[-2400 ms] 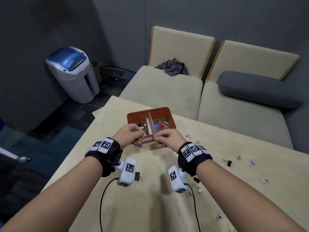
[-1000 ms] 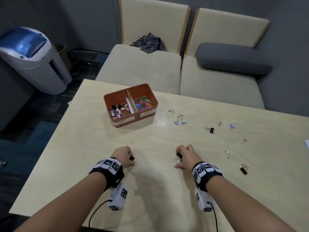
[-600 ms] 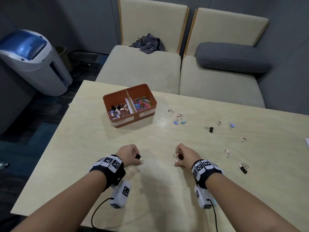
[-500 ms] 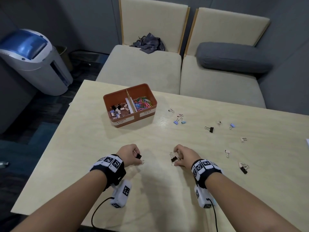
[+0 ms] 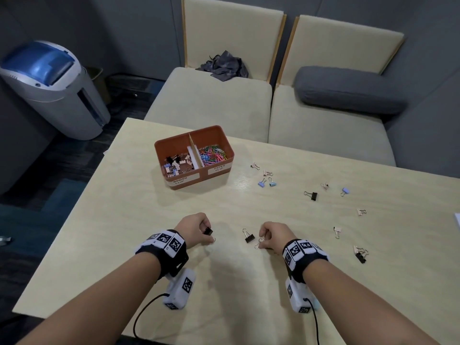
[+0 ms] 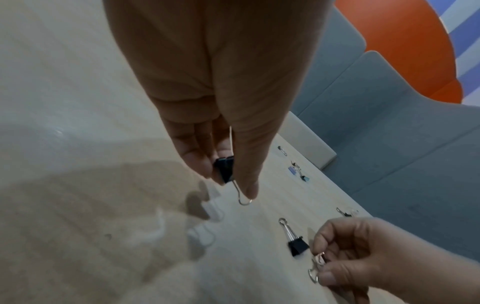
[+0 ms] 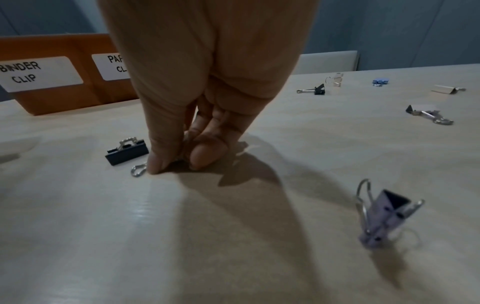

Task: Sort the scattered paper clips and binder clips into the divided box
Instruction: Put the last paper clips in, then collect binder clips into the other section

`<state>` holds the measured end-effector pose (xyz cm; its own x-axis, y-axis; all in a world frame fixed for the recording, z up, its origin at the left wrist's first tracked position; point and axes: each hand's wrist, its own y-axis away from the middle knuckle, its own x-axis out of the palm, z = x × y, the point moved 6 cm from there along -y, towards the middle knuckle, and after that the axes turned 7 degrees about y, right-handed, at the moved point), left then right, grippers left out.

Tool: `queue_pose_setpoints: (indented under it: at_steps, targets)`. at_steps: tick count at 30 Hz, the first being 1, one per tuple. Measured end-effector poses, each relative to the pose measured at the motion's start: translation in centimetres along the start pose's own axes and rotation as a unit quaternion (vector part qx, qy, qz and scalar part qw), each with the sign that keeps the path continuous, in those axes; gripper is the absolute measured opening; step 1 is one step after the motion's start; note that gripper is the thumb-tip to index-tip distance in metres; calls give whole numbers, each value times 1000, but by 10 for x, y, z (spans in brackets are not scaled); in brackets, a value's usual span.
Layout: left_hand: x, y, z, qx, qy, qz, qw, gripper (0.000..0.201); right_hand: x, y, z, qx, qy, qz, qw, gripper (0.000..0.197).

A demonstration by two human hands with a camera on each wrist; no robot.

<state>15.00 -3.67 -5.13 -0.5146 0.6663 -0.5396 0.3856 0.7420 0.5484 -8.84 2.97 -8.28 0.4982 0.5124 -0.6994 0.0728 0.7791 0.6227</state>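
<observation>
Hands sit low over the near part of the table (image 5: 129, 220), each grasping a clip. The left hand (image 5: 193, 226) pinches a black binder clip (image 5: 207, 231) between thumb and fingers, lifted just off the wood, one wire handle hanging below the thumb tip in the left wrist view. The right hand (image 5: 275, 235) has its thumb and fingertips pressed down on the table around a small pale clip (image 5: 258, 244), whose wire loop pokes out on the left of the thumb; the clip's body is mostly hidden under the fingers. Just left of that hand, between the two hands, a second black clip (image 5: 249, 237) lies flat on the table, apart from both.

Farther off and a little left stands the orange box (image 5: 174, 145), split by a divider: binder clips fill the left compartment, labelled BINDER CLIP, and coloured paper clips (image 5: 212, 154) the right one, labelled PAPER CLIP. More loose clips are scattered to the right: two blue ones (image 5: 266, 183) near the box, another black one (image 5: 312, 195) further right, and a pale-and-black pair (image 5: 359, 253) near the right wrist
</observation>
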Motion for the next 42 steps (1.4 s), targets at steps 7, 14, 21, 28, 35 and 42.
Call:
queue_pose_setpoints:
  at_steps: [7,14,21,28,35,42]
  targets:
    - [40,-19,-47,58,-41,33,997,42,-6,5,-9,-6,-7,-14,1000,21]
    - [89,-40,-73,62,-105,70,990,53,-13,10,-28,3,-47,-42,998,15]
    - [92,-44,-68,45,-108,32,993,25,-13,9,-36,2,-38,-26,999,11]
    - [85,-42,-64,66,-107,3,992,22,-22,12,-27,-21,-63,-40,997,14]
    - [56,-32,-49,29,-68,3,997,29,-35,9,4,-53,-57,-13,997,27]
    - [-41,-2,-44,38,79,-72,993,26,-63,4,62,-109,-91,-20,990,8]
